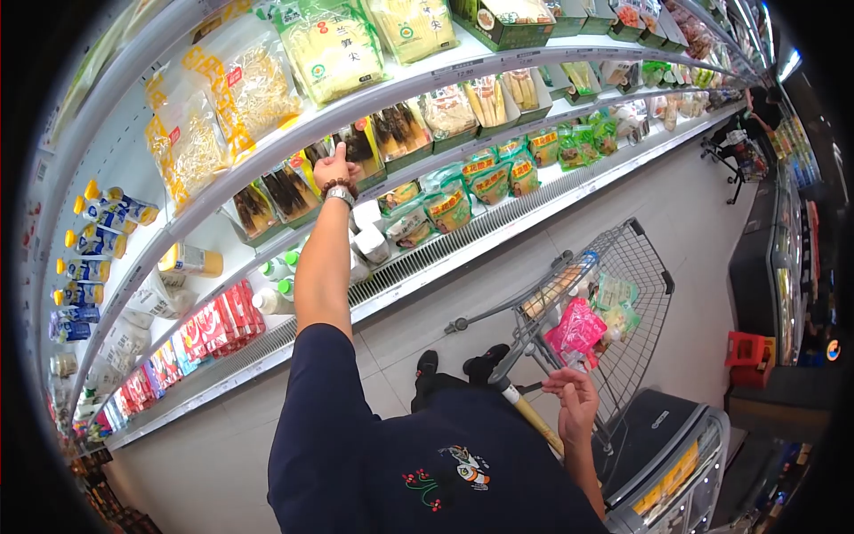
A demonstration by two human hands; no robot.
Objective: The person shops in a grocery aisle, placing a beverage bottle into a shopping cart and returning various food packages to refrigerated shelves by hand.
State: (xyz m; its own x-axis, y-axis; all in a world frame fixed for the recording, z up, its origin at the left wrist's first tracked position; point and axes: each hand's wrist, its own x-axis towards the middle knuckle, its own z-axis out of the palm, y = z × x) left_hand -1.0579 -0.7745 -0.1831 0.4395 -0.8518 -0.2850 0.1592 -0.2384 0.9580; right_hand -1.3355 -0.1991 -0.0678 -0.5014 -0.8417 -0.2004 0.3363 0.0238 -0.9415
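Observation:
My left hand, with a beaded bracelet and a watch at the wrist, reaches to the middle shelf. Its fingers are closed at the edge of a dark vegetable pack; whether they grip it is too small to tell. Similar dark packs lie to its left and a pack of brown-tipped shoots to its right. My right hand is raised beside the shopping cart, above its yellow handle, fingers curled and partly apart, with nothing visible in it.
The cart basket holds a pink bag and green-and-clear packs. A refrigerated shelf edge runs across the front. A black-topped case stands at lower right. Farther back are red stools and a person near another cart.

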